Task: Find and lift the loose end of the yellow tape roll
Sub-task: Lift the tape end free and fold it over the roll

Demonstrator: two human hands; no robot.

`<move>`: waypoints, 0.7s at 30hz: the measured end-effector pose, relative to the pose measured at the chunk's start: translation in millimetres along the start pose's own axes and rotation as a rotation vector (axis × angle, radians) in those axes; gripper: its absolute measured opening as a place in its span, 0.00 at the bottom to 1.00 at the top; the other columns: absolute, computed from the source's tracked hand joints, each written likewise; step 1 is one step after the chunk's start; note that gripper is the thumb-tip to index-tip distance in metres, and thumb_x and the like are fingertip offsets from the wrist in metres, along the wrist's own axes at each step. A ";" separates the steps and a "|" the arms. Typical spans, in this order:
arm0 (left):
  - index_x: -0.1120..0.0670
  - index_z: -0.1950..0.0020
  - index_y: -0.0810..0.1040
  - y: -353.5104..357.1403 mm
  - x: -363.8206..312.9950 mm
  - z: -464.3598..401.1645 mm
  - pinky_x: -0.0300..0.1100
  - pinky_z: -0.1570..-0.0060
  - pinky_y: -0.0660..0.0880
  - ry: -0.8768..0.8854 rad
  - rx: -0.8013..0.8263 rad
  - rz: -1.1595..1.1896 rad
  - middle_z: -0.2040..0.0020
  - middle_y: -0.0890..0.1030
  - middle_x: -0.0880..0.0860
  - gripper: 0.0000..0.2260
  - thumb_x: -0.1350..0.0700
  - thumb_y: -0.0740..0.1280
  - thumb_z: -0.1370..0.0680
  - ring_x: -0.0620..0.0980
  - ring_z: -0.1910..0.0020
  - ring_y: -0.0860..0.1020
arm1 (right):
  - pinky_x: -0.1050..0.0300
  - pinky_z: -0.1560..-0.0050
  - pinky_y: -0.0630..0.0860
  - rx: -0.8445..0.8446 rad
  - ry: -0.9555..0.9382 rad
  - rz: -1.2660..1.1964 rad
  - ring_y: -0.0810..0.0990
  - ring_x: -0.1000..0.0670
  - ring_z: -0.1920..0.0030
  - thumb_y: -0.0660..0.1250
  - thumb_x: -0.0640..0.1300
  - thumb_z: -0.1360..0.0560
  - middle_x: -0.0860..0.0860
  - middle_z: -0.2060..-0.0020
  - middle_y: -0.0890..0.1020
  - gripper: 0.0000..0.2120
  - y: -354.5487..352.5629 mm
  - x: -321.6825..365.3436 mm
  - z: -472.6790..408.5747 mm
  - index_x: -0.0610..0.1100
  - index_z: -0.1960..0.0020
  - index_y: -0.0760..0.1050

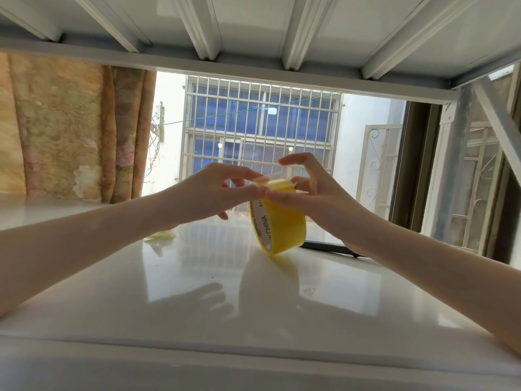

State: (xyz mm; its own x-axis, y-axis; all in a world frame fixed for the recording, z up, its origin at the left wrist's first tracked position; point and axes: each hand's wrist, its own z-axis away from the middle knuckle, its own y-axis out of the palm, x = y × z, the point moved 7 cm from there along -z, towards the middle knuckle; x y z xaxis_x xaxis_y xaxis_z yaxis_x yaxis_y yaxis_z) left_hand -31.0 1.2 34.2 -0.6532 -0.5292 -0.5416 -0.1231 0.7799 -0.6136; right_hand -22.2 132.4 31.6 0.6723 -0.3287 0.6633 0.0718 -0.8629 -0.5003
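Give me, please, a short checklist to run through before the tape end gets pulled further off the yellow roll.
1. Yellow tape roll upright on edge on the white table: ok.
2. Right hand steadies the roll: ok.
3. Loose end raised off the roll's top: ok.
4. Left hand fingertips pinch that end: ok, grip firmness cannot tell.
5. End free of creases or splits: cannot tell.
6. Path toward the window clear: ok.

I count one tape roll (277, 221) standing on edge on one table (197, 292). Two hands on it: left hand (217, 190), right hand (313, 190). One yellow scrap (162, 237) left of the roll. One curtain (76, 128) behind.
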 end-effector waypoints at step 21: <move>0.51 0.57 0.78 5.6 -5.8 1.3 0.32 0.57 0.75 0.136 -0.003 0.044 0.61 0.84 0.49 0.04 0.53 0.66 0.26 0.44 0.60 0.82 | 0.57 0.55 0.79 0.010 -0.144 0.421 0.77 0.50 0.55 0.73 0.41 0.36 0.55 0.53 0.76 0.34 -1.1 9.0 7.8 0.63 0.41 0.58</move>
State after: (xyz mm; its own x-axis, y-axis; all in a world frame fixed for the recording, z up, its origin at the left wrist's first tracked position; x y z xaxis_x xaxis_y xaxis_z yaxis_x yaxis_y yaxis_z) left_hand -26.9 8.2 33.1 -0.7530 -0.4448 -0.4848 -0.0945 0.8023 -0.5894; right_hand -10.4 133.3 33.7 0.7400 -0.5934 0.3167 -0.2238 -0.6612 -0.7160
